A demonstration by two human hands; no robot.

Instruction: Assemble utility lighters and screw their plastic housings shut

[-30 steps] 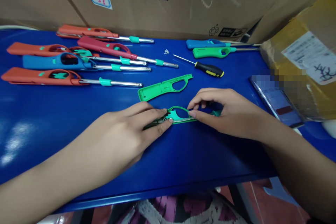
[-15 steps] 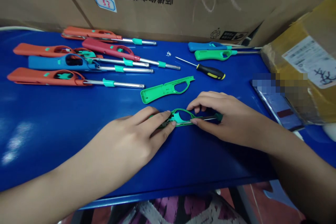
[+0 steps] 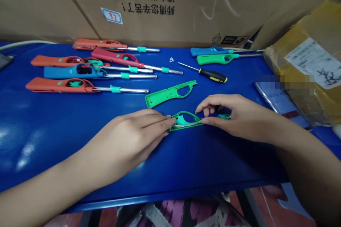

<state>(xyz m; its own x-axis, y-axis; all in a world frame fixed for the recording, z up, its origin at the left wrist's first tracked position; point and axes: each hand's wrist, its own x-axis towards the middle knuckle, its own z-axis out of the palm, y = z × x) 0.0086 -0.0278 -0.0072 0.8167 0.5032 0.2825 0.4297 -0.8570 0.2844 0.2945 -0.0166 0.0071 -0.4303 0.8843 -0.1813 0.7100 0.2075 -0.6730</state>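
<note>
An opened green lighter body (image 3: 186, 120) with a teal trigger lies flat on the blue table (image 3: 66, 127). My left hand (image 3: 133, 138) covers its handle end, fingers pressed down along it. My right hand (image 3: 234, 117) pinches the front end where the metal tube and a teal collar (image 3: 225, 116) begin. The loose green cover half (image 3: 170, 94) lies just beyond, apart from both hands.
Several assembled long lighters (image 3: 87, 71), orange, red and blue, lie at the back left. A blue and a green lighter (image 3: 215, 56) lie at the back right. A black-and-yellow screwdriver (image 3: 210, 74) and small screws (image 3: 171, 59) sit between. Cardboard boxes (image 3: 173, 3) line the back; a yellow parcel (image 3: 309, 64) stands right.
Both hands stay on the open lighter body; my left fingers have slid further over its handle end. The view has shifted a little, so things sit lower and more to the right.
</note>
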